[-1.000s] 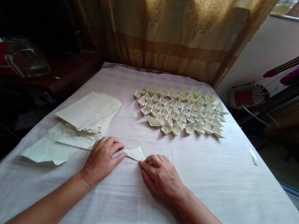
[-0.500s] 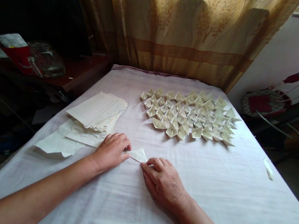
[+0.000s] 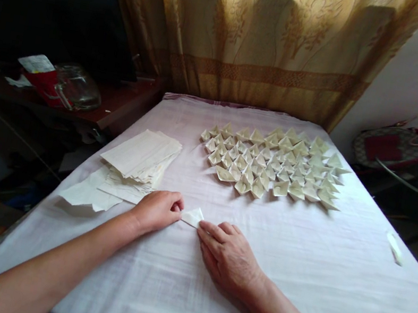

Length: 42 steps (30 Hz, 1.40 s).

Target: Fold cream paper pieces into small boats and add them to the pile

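Observation:
A small folded piece of white paper (image 3: 192,217), roughly triangular, lies between my hands near the middle of the table. My left hand (image 3: 159,207) pinches its left corner, the fingers curled together. At its right corner, the closed fingers of my right hand (image 3: 229,257) grip the edge. Parts of the paper are hidden under the fingertips. Beyond my left hand is a stack of paper sheets (image 3: 142,153), with a loose creased sheet (image 3: 87,192) sticking out beneath it. Farther back on the right stand rows of folded paper boats (image 3: 272,162).
White cloth covers the table (image 3: 122,281). A narrow white object (image 3: 394,248) lies near the right edge. On a dark cabinet at the left are a glass jar (image 3: 79,88) and a red packet (image 3: 41,84). A patterned curtain (image 3: 246,39) hangs behind the table.
The camera view has shifted, so the scene sits slightly farther right. My left fingers have curled in more tightly at the paper's corner; the right hand stays at the other corner.

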{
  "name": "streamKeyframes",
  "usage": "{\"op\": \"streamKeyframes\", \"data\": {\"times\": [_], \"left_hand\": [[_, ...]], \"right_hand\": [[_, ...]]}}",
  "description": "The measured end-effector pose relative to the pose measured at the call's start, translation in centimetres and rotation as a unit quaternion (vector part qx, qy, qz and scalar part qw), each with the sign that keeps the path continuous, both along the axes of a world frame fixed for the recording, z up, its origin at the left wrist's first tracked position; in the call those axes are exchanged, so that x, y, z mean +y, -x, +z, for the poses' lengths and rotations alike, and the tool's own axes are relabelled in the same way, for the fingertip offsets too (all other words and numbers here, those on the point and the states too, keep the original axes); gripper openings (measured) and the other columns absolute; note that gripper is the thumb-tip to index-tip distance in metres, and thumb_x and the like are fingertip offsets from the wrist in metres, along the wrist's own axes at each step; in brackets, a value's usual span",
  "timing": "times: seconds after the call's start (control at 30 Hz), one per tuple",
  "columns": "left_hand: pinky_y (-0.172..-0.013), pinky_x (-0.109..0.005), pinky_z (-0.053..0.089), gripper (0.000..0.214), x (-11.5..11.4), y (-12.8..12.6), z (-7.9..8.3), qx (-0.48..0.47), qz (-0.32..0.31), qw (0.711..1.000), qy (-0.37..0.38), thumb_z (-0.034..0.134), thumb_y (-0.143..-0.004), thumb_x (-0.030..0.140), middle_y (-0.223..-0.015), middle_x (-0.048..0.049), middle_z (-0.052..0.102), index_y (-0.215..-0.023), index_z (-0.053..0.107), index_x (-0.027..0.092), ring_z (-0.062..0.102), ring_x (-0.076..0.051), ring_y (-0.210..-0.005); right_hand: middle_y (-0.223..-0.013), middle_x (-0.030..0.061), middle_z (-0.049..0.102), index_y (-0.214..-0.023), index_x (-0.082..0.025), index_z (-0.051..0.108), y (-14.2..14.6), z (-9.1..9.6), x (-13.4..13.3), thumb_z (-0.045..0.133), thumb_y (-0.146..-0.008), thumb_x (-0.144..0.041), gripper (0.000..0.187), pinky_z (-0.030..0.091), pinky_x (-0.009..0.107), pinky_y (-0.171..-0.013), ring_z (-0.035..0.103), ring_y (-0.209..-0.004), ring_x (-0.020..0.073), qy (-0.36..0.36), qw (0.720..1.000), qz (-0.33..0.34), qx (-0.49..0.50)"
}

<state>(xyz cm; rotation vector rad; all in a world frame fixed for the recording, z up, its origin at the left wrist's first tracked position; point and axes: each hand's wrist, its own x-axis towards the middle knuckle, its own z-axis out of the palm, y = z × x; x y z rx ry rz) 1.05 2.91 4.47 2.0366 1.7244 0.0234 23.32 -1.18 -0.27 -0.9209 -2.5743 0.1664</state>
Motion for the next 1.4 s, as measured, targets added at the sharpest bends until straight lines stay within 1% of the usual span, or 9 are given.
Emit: {"op": "streamKeyframes", "data": {"times": [0.07,0.17,0.3,0.43,0.57,0.73,1.03,1.2,1.4], "left_hand": [[-0.064,-0.023,0.042,0.011,-0.7,0.0,-0.4,-0.019,0.024,0.999,-0.019,0.062,-0.079,0.019,-0.082,0.0036,0.073,-0.087,0.069,0.023,0.066,-0.014,-0.075],[-0.070,-0.025,0.044,0.009,-2.0,-0.1,-1.4,-0.037,0.038,0.994,-0.097,0.063,-0.083,0.018,-0.084,0.0018,0.073,-0.086,0.070,0.023,0.066,-0.015,-0.078],[-0.077,-0.027,0.047,0.011,-3.3,0.2,-2.9,-0.035,-0.020,0.980,-0.194,0.063,-0.088,0.018,-0.089,-0.0003,0.073,-0.089,0.072,0.022,0.065,-0.017,-0.085],[-0.074,-0.027,0.048,0.014,-3.8,0.6,-3.6,-0.006,-0.059,0.968,-0.244,0.062,-0.089,0.018,-0.087,-0.0007,0.069,-0.093,0.074,0.025,0.063,-0.017,-0.083],[-0.075,-0.028,0.048,0.015,-4.0,0.8,-3.6,0.011,-0.082,0.961,-0.264,0.063,-0.090,0.019,-0.094,-0.0011,0.068,-0.098,0.073,0.027,0.061,-0.017,-0.085],[-0.074,-0.030,0.047,0.014,-4.0,0.9,-3.4,0.023,-0.103,0.961,-0.256,0.064,-0.089,0.019,-0.088,-0.0004,0.067,-0.099,0.071,0.025,0.061,-0.018,-0.082],[-0.070,-0.029,0.043,0.010,-3.4,1.3,-3.6,0.027,-0.155,0.945,-0.288,0.062,-0.090,0.018,-0.082,-0.0002,0.065,-0.095,0.069,0.023,0.059,-0.017,-0.077],[-0.068,-0.030,0.040,0.009,-2.7,1.8,-3.6,0.047,-0.204,0.928,-0.309,0.059,-0.093,0.022,-0.080,-0.0009,0.065,-0.089,0.067,0.022,0.057,-0.018,-0.075],[-0.068,-0.031,0.039,0.013,-2.5,2.0,-4.1,0.029,-0.215,0.916,-0.337,0.054,-0.095,0.019,-0.083,-0.0023,0.065,-0.089,0.065,0.021,0.056,-0.018,-0.076]], "right_hand": [[-0.122,0.0061,0.068,-0.115,-0.017,0.067,0.0,-0.1,0.0,0.049,-0.095,-0.020,0.027,0.044,0.036,-0.075,0.055,-0.082,0.0210,0.003,1.000,-0.002,0.004],[-0.121,0.0063,0.069,-0.115,-0.017,0.067,0.0,-0.1,0.0,0.049,-0.095,-0.019,0.027,0.045,0.036,-0.075,0.056,-0.082,0.0209,0.010,1.000,-0.005,0.008],[-0.120,0.0073,0.069,-0.115,-0.017,0.068,0.0,0.0,-0.1,0.050,-0.095,-0.019,0.027,0.046,0.036,-0.076,0.056,-0.081,0.0203,0.010,1.000,-0.007,0.010],[-0.122,0.0098,0.066,-0.116,-0.018,0.067,0.1,-0.1,-0.3,0.051,-0.093,-0.019,0.028,0.047,0.036,-0.078,0.057,-0.086,0.0209,0.000,1.000,-0.024,0.013],[-0.122,0.0128,0.061,-0.115,-0.020,0.067,0.3,-0.1,-0.6,0.053,-0.091,-0.019,0.028,0.046,0.037,-0.080,0.057,-0.090,0.0214,-0.019,0.997,-0.071,0.022],[-0.105,0.0081,0.066,-0.112,-0.022,0.067,0.7,-0.2,-1.1,0.056,-0.092,-0.021,0.023,0.045,0.034,-0.078,0.056,-0.090,0.0210,-0.026,0.995,-0.099,0.012],[-0.099,0.0079,0.073,-0.114,-0.016,0.064,0.7,0.0,-1.5,0.047,-0.099,-0.020,0.023,0.045,0.032,-0.073,0.059,-0.081,0.0189,-0.097,0.992,-0.082,0.007],[-0.101,0.0063,0.074,-0.106,-0.018,0.067,0.8,0.1,-1.4,0.046,-0.099,-0.018,0.022,0.050,0.031,-0.076,0.061,-0.081,0.0178,-0.042,0.993,-0.104,0.042],[-0.096,0.0065,0.072,-0.101,-0.021,0.072,1.6,-0.4,-1.4,0.055,-0.094,-0.020,0.019,0.053,0.030,-0.078,0.062,-0.083,0.0183,0.005,0.977,-0.188,0.100]]}}
